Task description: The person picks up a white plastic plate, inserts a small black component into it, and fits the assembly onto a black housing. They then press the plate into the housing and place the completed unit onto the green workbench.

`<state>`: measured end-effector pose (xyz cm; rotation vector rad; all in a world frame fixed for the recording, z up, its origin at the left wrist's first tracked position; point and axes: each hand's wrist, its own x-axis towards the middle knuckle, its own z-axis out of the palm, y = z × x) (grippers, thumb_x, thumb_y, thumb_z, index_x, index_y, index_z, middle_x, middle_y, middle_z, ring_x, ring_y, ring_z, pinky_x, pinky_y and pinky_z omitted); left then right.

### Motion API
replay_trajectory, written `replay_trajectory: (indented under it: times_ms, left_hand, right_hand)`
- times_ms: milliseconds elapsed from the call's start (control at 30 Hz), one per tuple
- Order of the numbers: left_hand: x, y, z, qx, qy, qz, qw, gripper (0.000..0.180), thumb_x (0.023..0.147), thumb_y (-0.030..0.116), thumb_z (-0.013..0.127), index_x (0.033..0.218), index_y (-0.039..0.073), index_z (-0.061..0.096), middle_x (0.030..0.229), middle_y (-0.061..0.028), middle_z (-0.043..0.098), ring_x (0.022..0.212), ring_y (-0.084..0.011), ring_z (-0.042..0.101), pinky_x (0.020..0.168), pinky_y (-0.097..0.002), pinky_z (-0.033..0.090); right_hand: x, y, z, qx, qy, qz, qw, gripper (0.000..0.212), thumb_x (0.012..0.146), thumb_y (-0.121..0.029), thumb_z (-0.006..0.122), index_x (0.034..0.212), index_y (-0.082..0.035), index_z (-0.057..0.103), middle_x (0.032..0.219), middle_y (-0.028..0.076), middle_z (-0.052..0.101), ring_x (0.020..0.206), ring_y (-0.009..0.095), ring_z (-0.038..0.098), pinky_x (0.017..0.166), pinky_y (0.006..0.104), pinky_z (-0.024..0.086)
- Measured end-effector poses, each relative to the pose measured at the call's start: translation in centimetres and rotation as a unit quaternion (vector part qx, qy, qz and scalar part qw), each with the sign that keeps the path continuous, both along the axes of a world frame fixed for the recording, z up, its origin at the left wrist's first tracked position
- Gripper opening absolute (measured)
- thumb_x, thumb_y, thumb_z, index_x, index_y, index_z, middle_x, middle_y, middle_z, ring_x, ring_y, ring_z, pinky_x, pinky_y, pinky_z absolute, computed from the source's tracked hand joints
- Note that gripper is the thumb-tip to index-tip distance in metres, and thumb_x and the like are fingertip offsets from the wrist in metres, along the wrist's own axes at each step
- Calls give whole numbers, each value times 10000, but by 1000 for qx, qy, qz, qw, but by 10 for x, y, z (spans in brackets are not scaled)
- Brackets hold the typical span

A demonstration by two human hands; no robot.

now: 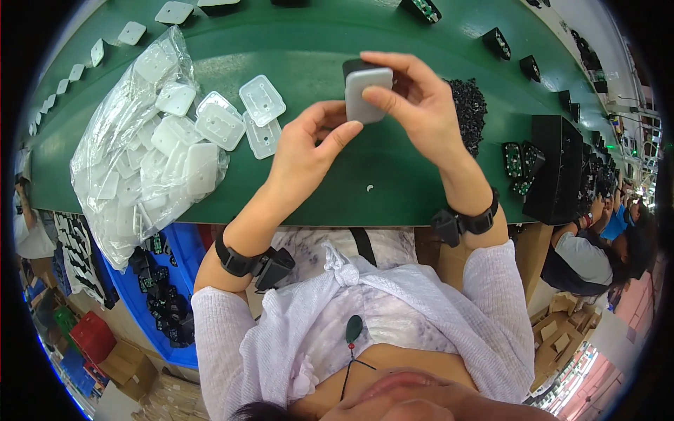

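Above the green table, both my hands hold a small black box-like casing (354, 66) with a whitish rounded-rectangular cover (361, 110) on its face. My right hand (421, 98) grips it from the right, thumb pressed flat on the cover and fingers wrapped round the back. Closed at the lower left edge is my left hand (309, 144), its thumb by the cover's bottom corner; its other fingertips are partly hidden behind the casing. Left of my hands lie several loose translucent covers (262, 100), beside a clear plastic bag (151, 140) full of similar ones.
A heap of small black parts (469, 116) lies right of my hands. Near a black box (554, 168) sit casings with green circuit boards (514, 160). A blue bin (186, 281) holds more casings at lower left. Casings line the table's far edge (496, 43). Other people (593, 252) work at right.
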<state>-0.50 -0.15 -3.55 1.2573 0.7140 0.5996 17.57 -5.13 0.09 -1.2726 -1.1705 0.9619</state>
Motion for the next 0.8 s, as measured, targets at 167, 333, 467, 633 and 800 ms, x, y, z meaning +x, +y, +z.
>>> replay_trajectory:
  times_ms: [167,333,467,633,800]
  left_hand:
    - [-27,38,5,515,225,131,817,418,836,287,727,1158,48,612,1117,-160,594,1001,-327,559,836,-389,470]
    - [-41,37,4,565,430,114,695,515,763,327,761,1186,75,611,1066,-134,554,976,-321,526,807,-411,441]
    - [-39,33,7,572,451,79,681,573,722,281,775,1254,150,608,1056,-111,542,995,-297,513,823,-426,415]
    - [-45,36,13,612,422,43,667,551,752,175,748,1283,220,609,1079,-110,547,1037,-302,516,883,-430,411]
    - [-44,40,15,559,373,24,740,438,789,126,717,1215,210,661,1085,-111,558,1046,-311,520,912,-431,407]
  right_hand:
    - [42,60,7,47,-259,-31,964,366,844,-95,686,1207,-94,643,1051,44,681,966,144,630,864,291,498]
    - [83,140,7,63,-353,24,933,368,786,-134,715,1097,-4,568,981,184,674,911,295,659,796,376,519]
    - [115,194,-8,-50,-407,126,903,329,787,-135,726,1082,-11,648,971,156,706,890,257,668,796,362,528]
    - [135,211,3,-117,-442,153,876,409,804,-214,713,1165,-28,668,1055,156,704,920,233,659,826,346,518]
    - [123,192,17,-108,-427,111,891,396,810,-224,711,1137,-6,666,1029,164,701,911,252,659,824,342,513]
